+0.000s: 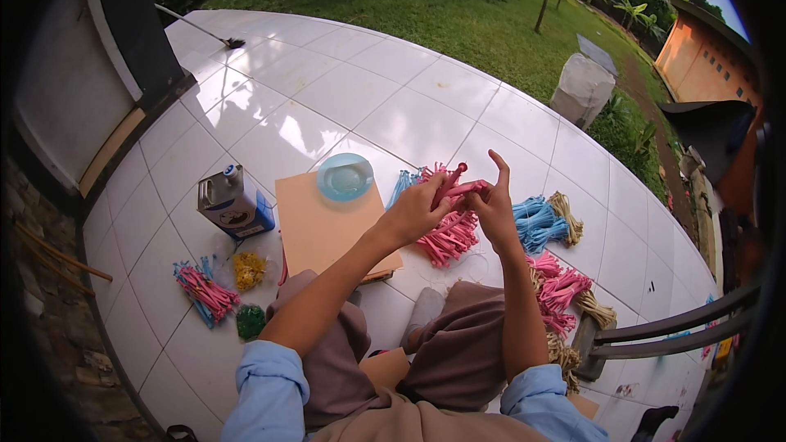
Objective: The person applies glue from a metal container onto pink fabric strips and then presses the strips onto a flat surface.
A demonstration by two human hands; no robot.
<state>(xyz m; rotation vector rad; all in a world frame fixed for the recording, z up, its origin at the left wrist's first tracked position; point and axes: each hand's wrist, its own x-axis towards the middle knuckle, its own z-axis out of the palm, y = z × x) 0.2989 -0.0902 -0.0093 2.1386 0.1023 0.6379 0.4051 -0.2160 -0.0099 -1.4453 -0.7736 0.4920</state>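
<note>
My left hand (416,211) and my right hand (491,205) meet above the white tiled floor (368,90), both pinching a small pink strip piece (455,182) between the fingertips. My right index finger points up. Under the hands lies a pile of pink strips (449,237). Blue strips (536,221) and a tan fibre bundle (566,214) lie to the right of my right hand. More pink bundles (561,288) lie by my right forearm.
A brown cardboard sheet (315,225) carries a pale blue round lid (345,176). A metal tin can with blue label (232,202) stands to the left. Mixed pink and blue strips (205,290), yellow (249,270) and green (250,321) bits lie front left. A dark chair (671,327) is at right.
</note>
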